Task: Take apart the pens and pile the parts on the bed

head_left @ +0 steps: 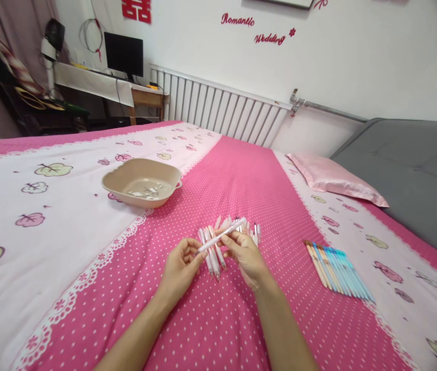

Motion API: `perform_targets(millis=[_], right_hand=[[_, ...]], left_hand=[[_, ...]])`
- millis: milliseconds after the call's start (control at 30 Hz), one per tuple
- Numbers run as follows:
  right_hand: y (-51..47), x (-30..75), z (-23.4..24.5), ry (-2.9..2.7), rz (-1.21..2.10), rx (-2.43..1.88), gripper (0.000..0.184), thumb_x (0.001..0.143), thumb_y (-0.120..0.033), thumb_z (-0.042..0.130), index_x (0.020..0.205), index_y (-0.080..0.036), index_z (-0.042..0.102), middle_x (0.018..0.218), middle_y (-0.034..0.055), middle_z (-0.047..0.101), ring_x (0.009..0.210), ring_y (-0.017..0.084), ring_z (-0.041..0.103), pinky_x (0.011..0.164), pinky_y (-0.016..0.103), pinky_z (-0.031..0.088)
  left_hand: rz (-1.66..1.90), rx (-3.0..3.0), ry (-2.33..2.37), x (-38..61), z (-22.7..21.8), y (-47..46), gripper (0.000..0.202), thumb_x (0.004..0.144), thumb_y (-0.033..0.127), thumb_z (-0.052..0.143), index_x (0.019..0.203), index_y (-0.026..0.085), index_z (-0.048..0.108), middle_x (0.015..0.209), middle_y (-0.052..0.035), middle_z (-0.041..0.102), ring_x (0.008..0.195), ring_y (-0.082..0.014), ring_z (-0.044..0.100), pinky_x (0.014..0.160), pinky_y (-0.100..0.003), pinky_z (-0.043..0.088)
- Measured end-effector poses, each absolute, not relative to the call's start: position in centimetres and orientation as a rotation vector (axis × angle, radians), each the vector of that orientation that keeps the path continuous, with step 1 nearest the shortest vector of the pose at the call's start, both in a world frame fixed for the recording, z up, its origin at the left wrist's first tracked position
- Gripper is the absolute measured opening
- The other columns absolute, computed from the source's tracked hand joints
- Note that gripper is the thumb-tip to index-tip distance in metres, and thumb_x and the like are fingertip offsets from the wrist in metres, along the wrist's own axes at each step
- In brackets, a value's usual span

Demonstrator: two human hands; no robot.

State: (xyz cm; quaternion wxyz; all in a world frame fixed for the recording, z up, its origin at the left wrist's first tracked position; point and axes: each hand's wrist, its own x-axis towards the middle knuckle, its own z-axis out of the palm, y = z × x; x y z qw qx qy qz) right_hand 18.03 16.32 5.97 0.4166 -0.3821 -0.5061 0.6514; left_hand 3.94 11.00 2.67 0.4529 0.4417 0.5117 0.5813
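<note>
A pale pink pen (218, 236) is held slanting across the middle of the view, its right end higher. My left hand (182, 264) pinches its lower left end between thumb and fingers. My right hand (242, 253) grips it closer to the upper right end. Beneath and behind it lies a loose pile of pink and white pens (214, 262) on the bedspread, partly hidden by my hands. Off to the right, a row of blue and beige pens (338, 270) lies side by side.
A beige plastic basin (141, 193) with small whitish pieces in it stands on the pink dotted bedspread (241, 175) at the left. A pink pillow (334, 180) rests by the grey headboard (407, 170). Farther back are a white radiator (218, 100) and a desk with a monitor (123, 54).
</note>
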Motion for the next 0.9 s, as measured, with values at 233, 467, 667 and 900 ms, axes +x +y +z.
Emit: perform_targets(millis=[233,467,667,900], right_hand=[[16.25,18.06,6.09,-1.272,1.629,-0.944,0.02,0.068,-0.031,0.066,0.083,-0.017,0.067,0.081,0.0033,0.06,0.075,0.011,0.052,0.052,0.016,0.039],[16.16,17.93,5.96,-1.259,1.663,-0.917,0.02,0.068,-0.031,0.066,0.083,-0.018,0.067,0.082,0.0031,0.06,0.074,0.01,0.052,0.052,0.015,0.039],[16.24,17.89,5.91,-1.256,1.646,-0.928,0.024,0.067,-0.033,0.067,0.085,-0.017,0.066,0.082,0.0036,0.06,0.074,0.011,0.052,0.051,0.016,0.04],[16.19,17.91,5.9,-1.29,1.616,-0.924,0.023,0.069,-0.032,0.065,0.087,-0.017,0.066,0.082,0.0036,0.06,0.074,0.01,0.052,0.053,0.016,0.041]], left_hand=[[1.32,1.145,1.289,3.68,2.62,10.75,0.035,0.078,0.049,0.048,0.069,0.015,0.051,0.052,0.0043,0.05,0.043,-0.0071,0.045,0.045,-0.019,0.036],[1.277,1.012,1.286,3.81,2.72,10.61,0.049,0.077,0.057,0.042,0.057,0.013,0.051,0.046,-0.0003,0.053,0.039,-0.0088,0.047,0.044,-0.021,0.038],[1.394,1.064,1.204,4.04,3.01,10.77,0.035,0.07,0.043,0.061,0.09,0.017,0.049,0.069,0.0027,0.058,0.047,-0.0069,0.05,0.046,-0.018,0.039],[1.371,1.147,1.271,3.79,2.38,10.95,0.031,0.078,0.046,0.05,0.077,0.015,0.052,0.051,0.0047,0.05,0.041,-0.0068,0.045,0.043,-0.018,0.035]])
